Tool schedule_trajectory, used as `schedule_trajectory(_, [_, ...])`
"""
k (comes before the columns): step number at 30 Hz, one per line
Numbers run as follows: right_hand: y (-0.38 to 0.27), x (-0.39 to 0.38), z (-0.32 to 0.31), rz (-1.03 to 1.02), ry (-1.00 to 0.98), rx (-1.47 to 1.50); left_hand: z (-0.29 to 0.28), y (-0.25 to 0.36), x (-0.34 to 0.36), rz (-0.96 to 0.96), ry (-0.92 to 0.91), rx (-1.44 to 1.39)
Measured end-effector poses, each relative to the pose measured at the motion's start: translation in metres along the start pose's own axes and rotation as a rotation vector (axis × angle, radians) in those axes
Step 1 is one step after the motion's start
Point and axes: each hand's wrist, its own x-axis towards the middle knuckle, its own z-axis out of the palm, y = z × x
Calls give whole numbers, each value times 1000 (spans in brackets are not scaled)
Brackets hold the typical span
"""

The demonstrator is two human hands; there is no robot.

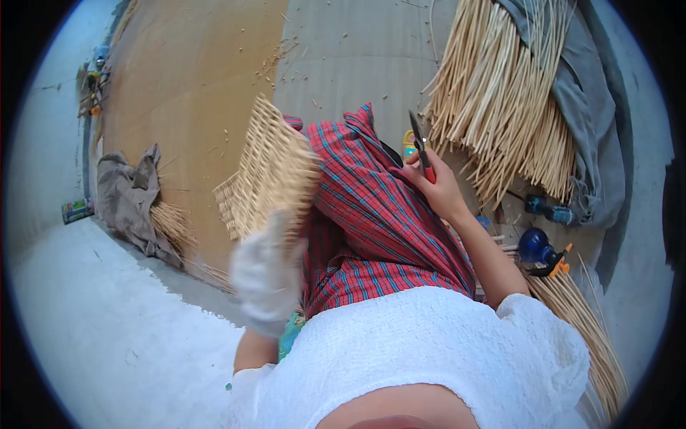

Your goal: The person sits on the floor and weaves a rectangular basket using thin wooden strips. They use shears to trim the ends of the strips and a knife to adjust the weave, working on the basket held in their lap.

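A woven cane piece (282, 161) is tilted beside the left of a seated person's red checked lap cloth (371, 189), over the tan floor sheet (171, 93). Its weave looks largely formed; whether it is finished I cannot tell. The gloved left hand (268, 279) meets its near end, fingers too blurred to read. The bare right hand's (437, 184) fingers wrap red-handled cutters (420, 143). Unwoven canes (493, 107) fill the grey sheet's (350, 79) far right corner. Room looks widest toward the tan sheet's far edge.
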Motion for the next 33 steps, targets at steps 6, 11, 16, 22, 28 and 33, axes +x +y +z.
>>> schedule_trajectory(6, [-33, -21, -15, -100, -92, -173, 55, 27, 29, 108, -84, -281])
schedule_trajectory(11, [-47, -29, -6, -304, -35, -435, 85, 31, 98, 147, 106, -342])
schedule_trajectory(16, [-48, -27, 1, -216, -38, -475, 102, 29, 95, 114, 66, -416])
schedule_trajectory(22, [-42, -16, 3, -322, -31, -513, 103, 27, 94, 128, 66, -383])
schedule_trajectory(28, [-42, -15, 5, -311, -61, -513, 105, 25, 93, 115, 50, -409])
schedule_trajectory(33, [-38, -16, 8, -302, -78, -477, 106, 22, 91, 121, 46, -450])
